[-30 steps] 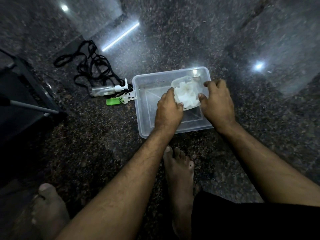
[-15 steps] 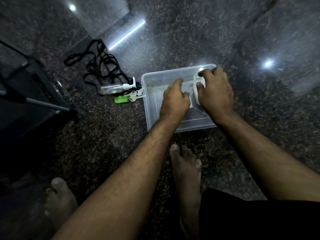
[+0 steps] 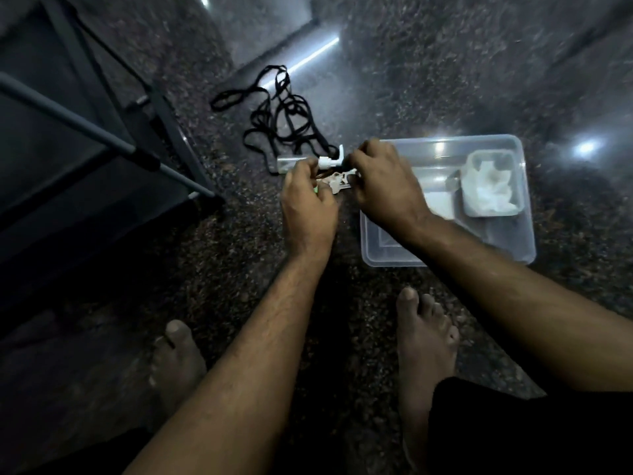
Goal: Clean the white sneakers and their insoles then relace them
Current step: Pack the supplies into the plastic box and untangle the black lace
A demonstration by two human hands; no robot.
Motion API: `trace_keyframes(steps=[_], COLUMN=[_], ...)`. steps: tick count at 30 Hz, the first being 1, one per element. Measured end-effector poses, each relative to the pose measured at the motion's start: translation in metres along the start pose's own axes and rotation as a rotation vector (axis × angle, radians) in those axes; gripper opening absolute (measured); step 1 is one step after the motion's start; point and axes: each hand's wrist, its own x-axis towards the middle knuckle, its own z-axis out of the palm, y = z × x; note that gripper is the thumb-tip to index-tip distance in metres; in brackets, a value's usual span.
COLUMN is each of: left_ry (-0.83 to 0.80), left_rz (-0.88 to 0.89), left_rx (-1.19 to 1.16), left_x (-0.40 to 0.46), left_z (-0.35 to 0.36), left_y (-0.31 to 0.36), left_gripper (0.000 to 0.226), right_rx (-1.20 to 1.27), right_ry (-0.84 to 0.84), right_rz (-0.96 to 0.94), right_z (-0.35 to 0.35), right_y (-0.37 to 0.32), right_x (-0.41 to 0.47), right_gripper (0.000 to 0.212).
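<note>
At far left, a dark metal stand with a grey bar crosses the speckled stone floor. To its right, a tangle of black laces lies loose on the floor, its near end touching a clear spray bottle that rests on its side, white pump head pointing right.

Just in front of the bottle, your left hand curls its fingers around a small pale brush with a sliver of green showing at the handle; your right hand meets it from the other side, fingertips pinching the same object near the bottle's pump. The picture is blurred there, so exactly how each finger sits cannot be told.

Your right wrist crosses the near left corner of a clear plastic tub that sits on the floor to the right. Inside it, against the right wall, stands a smaller clear container holding crumpled white wipes.

Your two bare feet are planted on the floor below, the left foot well apart from the right foot, which sits just in front of the tub. The sneakers and insoles are out of view.
</note>
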Motion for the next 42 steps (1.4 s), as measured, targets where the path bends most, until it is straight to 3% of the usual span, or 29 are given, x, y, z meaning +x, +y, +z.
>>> trace_keyframes(steps=[3, 6, 10, 18, 20, 23, 27, 30, 34, 38, 40, 42], left_ry=[-0.088, -0.229, -0.292, -0.309, -0.285, -0.090, 0.188, 0.282, 0.274, 0.302, 0.256, 0.150], left_rz=[-0.002, 0.105, 0.142, 0.002, -0.033, -0.214, -0.423, -0.476, -0.494, -0.510, -0.571, -0.641], left_rx=[0.195, 0.419, 0.655, 0.674, 0.579, 0.253, -0.085, -0.293, -0.492, -0.631, -0.739, -0.862], left_x=[0.010, 0.012, 0.009, 0.006, 0.005, 0.005, 0.003, 0.005, 0.011, 0.013, 0.013, 0.010], left_z=[-0.004, -0.001, 0.005, 0.005, 0.002, -0.003, -0.008, -0.009, -0.012, -0.015, -0.014, -0.011], left_y=[-0.026, -0.040, -0.043, -0.048, -0.053, -0.060, -0.057, -0.058, -0.056, -0.050, -0.049, -0.046], left_gripper=[0.038, 0.041, 0.042, 0.030, 0.024, 0.018, 0.016, 0.009, 0.007, 0.011, 0.011, 0.005], right_rx=[-0.196, -0.330, -0.423, -0.377, -0.369, -0.395, -0.338, -0.312, -0.209, 0.355, 0.615, 0.656], right_ry=[-0.100, -0.185, -0.191, -0.243, -0.287, -0.325, -0.367, -0.368, -0.283, -0.104, -0.134, -0.226], right_rz=[-0.139, -0.152, -0.148, -0.229, -0.286, -0.338, -0.267, -0.255, -0.216, 0.127, 0.248, 0.219], right_z=[0.016, 0.028, 0.033, 0.032, 0.029, 0.026, 0.032, 0.034, 0.031, 0.019, 0.017, 0.017], right_y=[-0.014, -0.019, -0.016, -0.011, -0.010, -0.011, -0.014, -0.017, -0.017, -0.027, -0.036, -0.044], right_x=[0.011, 0.019, 0.021, 0.027, 0.029, 0.033, 0.035, 0.031, 0.022, 0.016, 0.017, 0.017], right_gripper=[0.023, 0.023, 0.025, 0.015, 0.015, 0.018, 0.020, 0.020, 0.021, 0.010, 0.008, 0.010])
